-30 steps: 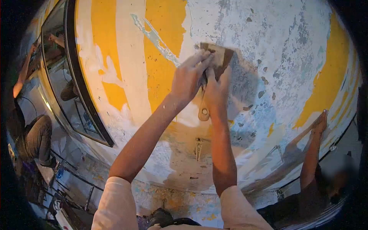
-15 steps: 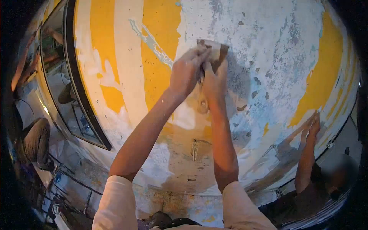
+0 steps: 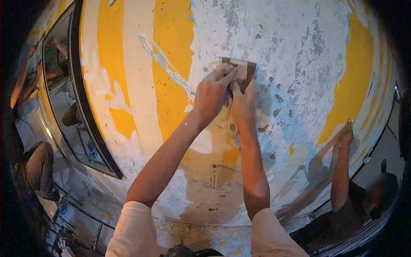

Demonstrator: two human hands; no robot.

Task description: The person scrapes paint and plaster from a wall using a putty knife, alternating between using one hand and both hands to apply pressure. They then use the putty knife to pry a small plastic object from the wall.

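Note:
A broad-bladed scraper [image 3: 245, 73] lies against the wall, its blade upward on whitish scraped plaster. My right hand [image 3: 244, 103] is closed around its handle, whose holed end [image 3: 232, 129] sticks out below. My left hand [image 3: 212, 91] grips the scraper from the left, with its fingers pressed on the blade. Both forearms reach up from the lower edge of the view. The fingertips are slightly blurred.
The wall [image 3: 137, 85] carries yellow and cream stripes with peeled patches. A dark-framed window [image 3: 81, 94] is at left, and a small bracket [image 3: 214, 175] below my hands. At right, a co-worker's hand [image 3: 346, 133] touches the wall. Another person's knee [image 3: 40, 165] shows at left.
The view has tilted, so the wall sits lower and a little left in it. Against the wall, the scraper and both hands have shifted slightly right. The co-worker's raised hand has changed position a little.

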